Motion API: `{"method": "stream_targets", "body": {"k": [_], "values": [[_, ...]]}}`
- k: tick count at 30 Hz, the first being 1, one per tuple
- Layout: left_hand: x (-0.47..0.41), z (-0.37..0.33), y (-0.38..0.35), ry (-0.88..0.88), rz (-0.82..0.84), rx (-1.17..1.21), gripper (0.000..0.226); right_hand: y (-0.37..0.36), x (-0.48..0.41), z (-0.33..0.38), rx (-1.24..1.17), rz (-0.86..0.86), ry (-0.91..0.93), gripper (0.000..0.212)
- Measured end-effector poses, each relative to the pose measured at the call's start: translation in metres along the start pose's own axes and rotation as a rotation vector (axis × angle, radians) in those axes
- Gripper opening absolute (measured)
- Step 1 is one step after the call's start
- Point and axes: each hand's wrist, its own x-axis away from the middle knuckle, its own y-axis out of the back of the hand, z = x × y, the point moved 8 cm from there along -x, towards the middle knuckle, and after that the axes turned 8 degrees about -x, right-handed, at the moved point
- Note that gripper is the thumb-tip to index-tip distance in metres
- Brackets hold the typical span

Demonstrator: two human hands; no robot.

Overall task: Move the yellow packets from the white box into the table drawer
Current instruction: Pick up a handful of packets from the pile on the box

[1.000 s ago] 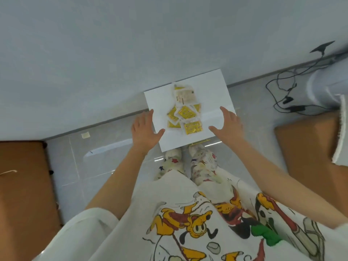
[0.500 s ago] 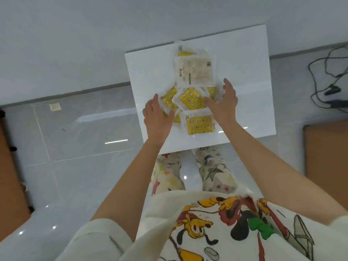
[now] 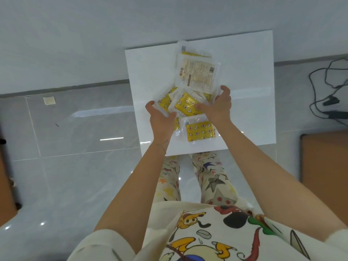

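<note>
A white box (image 3: 250,95) stands on the floor against the wall, and several yellow packets in clear wrappers lie in it. My left hand (image 3: 160,119) grips the left edge of the middle yellow packets (image 3: 185,105). From the right, my right hand (image 3: 216,108) grips the same bunch, thumb on top. One yellow packet (image 3: 200,131) lies loose between my wrists. A packet lying label side up (image 3: 197,73) rests at the far end of the pile. No table drawer is in view.
Black cables (image 3: 327,91) trail on the glossy grey floor (image 3: 75,166) at the right. Brown wooden furniture stands at the right edge (image 3: 325,176) and at the left edge (image 3: 5,194). My feet stand just in front of the box.
The view has come closer to the box. Both hands moved from the box's sides onto the pile and closed on the middle packets.
</note>
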Motion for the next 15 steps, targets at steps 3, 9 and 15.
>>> {"method": "stream_targets", "body": {"k": [3, 9, 15], "values": [[0.003, 0.003, 0.001, 0.046, 0.013, 0.043, 0.058, -0.006, 0.003, -0.002, -0.083, 0.062, -0.025, 0.084], [0.007, 0.012, 0.01, 0.033, 0.033, 0.076, 0.022, -0.004, 0.015, -0.002, -0.06, 0.109, 0.062, 0.022], [0.007, 0.02, 0.015, 0.04, 0.034, 0.152, 0.028, -0.005, 0.028, -0.003, -0.161, 0.134, 0.077, 0.014]]}}
